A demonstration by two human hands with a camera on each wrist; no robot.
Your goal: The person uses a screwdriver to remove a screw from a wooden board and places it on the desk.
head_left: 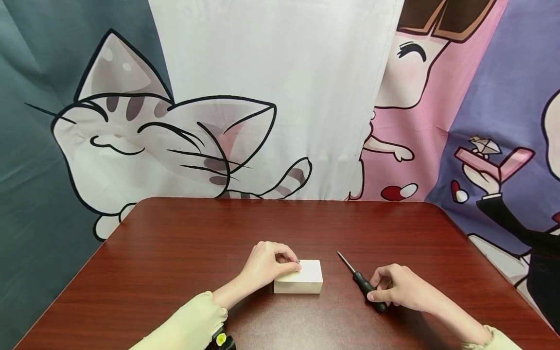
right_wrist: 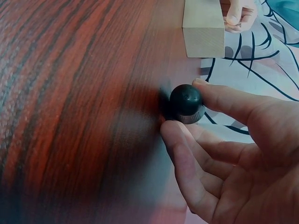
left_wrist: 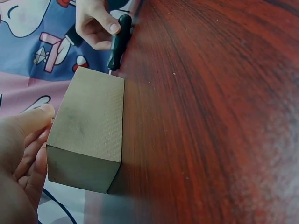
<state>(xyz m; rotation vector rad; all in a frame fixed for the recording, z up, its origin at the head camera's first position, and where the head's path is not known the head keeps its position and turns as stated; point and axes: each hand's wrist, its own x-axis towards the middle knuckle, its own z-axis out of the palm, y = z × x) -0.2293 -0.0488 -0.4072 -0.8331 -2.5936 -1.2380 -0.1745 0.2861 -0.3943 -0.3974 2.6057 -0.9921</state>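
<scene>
A pale wooden block lies on the table. Over its top, my left hand pinches what looks like a small screw between thumb and fingertips; most of it is hidden by the fingers. To the right of the block, my right hand holds a screwdriver by its black handle, thumb on one side and fingers on the other. Its metal shaft slants toward the far left, apart from the block. In the right wrist view the rounded handle end faces the camera. Whether the screwdriver touches the table cannot be told.
The reddish-brown wooden table has rounded far corners. Behind it hangs a cloth backdrop printed with a cartoon cat and figures. A dark strap with a yellow spot shows beneath the left sleeve.
</scene>
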